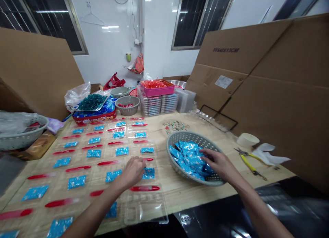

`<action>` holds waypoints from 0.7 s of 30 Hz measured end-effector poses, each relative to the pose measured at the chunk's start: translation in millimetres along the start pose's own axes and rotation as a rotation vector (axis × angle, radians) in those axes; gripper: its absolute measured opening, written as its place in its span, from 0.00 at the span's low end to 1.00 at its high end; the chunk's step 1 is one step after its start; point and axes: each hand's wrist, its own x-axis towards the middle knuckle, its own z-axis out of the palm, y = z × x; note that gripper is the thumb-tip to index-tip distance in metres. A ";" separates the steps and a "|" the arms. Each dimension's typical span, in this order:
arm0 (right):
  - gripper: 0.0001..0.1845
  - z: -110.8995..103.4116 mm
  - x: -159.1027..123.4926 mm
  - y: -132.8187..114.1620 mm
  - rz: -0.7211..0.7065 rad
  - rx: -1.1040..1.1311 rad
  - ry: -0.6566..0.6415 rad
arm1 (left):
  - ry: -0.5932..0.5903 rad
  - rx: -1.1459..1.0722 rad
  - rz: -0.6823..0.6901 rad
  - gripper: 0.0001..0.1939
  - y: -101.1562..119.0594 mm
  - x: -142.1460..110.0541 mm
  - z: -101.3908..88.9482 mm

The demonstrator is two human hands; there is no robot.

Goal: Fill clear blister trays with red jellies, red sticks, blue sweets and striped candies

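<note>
My left hand (134,171) is above the clear plastic trays, its fingers curled together beside a blue packet (149,173). Whatever lies between those fingertips is hidden. Just beyond them is the tip of a red pen (147,159), and nearer to me another red pen (144,188) lies across a tray. My right hand (218,163) reaches over the rim of a grey perforated basket (177,167), fingers apart, touching the heap of blue packets (189,157) inside. Rows of clear trays (146,210) hold red pens and blue packets to the left.
Behind the trays stand a red tub (95,119) of blue items, a grey basket (128,106) and stacked clear cases (151,104) under a pink tray (158,90). Yellow-handled pliers (248,162) and a tape roll (248,140) lie right, before a large cardboard sheet (269,77).
</note>
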 end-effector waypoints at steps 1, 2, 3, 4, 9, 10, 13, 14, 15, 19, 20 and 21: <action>0.20 0.0 -0.2 -0.1 0.003 0.003 -0.004 | -0.007 -0.043 -0.002 0.10 3.7 -3.2 -3.2; 0.20 0.2 -0.4 -0.1 0.005 0.007 -0.006 | -0.023 -0.096 -0.005 0.09 8.3 -7.5 -6.3; 0.20 0.3 -0.6 0.2 0.005 0.010 -0.006 | -0.050 -0.155 -0.002 0.09 13.6 -13.0 -9.3; 0.20 0.5 -0.8 0.6 0.005 0.009 -0.006 | -0.085 -0.213 0.009 0.09 19.3 -19.6 -11.6; 0.19 1.7 -2.1 4.3 -0.006 -0.004 -0.007 | -0.228 -0.283 0.098 0.06 40.5 -55.3 -3.4; 0.18 2.0 -2.0 4.8 -0.009 -0.001 -0.008 | -0.220 -0.258 0.106 0.06 41.7 -60.0 3.1; 0.17 1.3 -1.0 2.0 -0.013 0.012 0.002 | -0.129 -0.125 0.136 0.07 40.2 -65.9 30.3; 0.17 0.2 -0.9 -0.8 -0.016 0.019 0.011 | -0.087 -0.067 0.154 0.06 38.7 -65.4 41.1; 0.16 -1.4 -1.3 -4.2 -0.023 0.028 0.031 | -0.035 -0.007 0.174 0.05 37.2 -64.2 52.4; 0.17 -9.6 -16.6 -16.4 -0.035 0.006 0.352 | 0.262 0.174 0.209 0.12 33.9 -57.6 88.7; 0.18 -10.7 -25.9 -16.8 -0.019 -0.017 0.459 | 0.307 0.176 0.199 0.17 33.8 -56.8 92.3; 0.20 -10.6 -37.2 -15.5 0.007 -0.041 0.545 | 0.299 0.133 0.195 0.20 33.7 -56.7 92.8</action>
